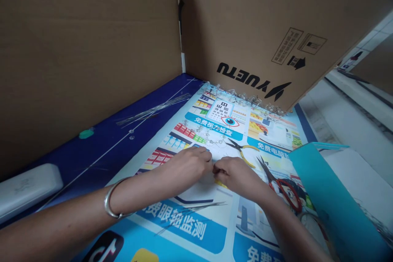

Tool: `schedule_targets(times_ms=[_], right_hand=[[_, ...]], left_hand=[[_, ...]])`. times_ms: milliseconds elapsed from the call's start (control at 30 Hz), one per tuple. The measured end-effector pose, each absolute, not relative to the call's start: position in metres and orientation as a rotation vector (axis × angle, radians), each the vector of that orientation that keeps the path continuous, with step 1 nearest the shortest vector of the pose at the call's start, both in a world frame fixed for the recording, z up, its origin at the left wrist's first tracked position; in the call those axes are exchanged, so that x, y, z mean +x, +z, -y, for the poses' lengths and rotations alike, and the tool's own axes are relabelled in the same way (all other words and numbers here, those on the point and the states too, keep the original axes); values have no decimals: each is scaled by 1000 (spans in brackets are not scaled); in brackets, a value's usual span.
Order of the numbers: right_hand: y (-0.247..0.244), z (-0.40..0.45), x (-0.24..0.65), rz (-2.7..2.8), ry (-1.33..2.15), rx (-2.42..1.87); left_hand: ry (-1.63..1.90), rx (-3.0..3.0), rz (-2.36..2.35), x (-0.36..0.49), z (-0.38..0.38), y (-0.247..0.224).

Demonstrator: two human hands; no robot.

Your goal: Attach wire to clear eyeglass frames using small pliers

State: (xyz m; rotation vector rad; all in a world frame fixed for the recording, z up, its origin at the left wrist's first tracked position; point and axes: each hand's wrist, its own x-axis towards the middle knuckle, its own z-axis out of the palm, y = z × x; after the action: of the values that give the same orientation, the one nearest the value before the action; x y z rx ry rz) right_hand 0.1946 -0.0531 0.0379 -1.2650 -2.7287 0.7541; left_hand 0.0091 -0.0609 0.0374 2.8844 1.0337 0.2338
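- Both the left hand [196, 163] and right hand [235, 172] have curled fingers; whether they grip anything, I cannot tell.
- Clear beads [211, 142] lie at twelve o'clock; a knuckle could scatter them.
- Red-handled scissors [274, 179] at three o'clock could nick a straying right hand.

Enclosed by a left cardboard wall [89, 49] and a right cardboard wall [245, 20] marked with inverted YUETU lettering [245, 77]; laid below with a printed sheet [211, 233]; opening at upper right onto pale tiles [379, 32]; dimly lit.
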Motion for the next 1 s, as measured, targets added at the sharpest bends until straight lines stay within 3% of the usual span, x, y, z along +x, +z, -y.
schedule_targets(times_ms=[400, 700, 1000], right_hand=[[33, 55, 189, 2686, 608, -1350], [24, 60, 182, 2623, 285, -1469], [12, 58, 177, 2375, 427, -1482]], left_hand=[[253, 2914, -1058, 12, 61, 28], [276, 3013, -1120, 13, 59, 28], [328, 2993, -1223, 10, 55, 26]])
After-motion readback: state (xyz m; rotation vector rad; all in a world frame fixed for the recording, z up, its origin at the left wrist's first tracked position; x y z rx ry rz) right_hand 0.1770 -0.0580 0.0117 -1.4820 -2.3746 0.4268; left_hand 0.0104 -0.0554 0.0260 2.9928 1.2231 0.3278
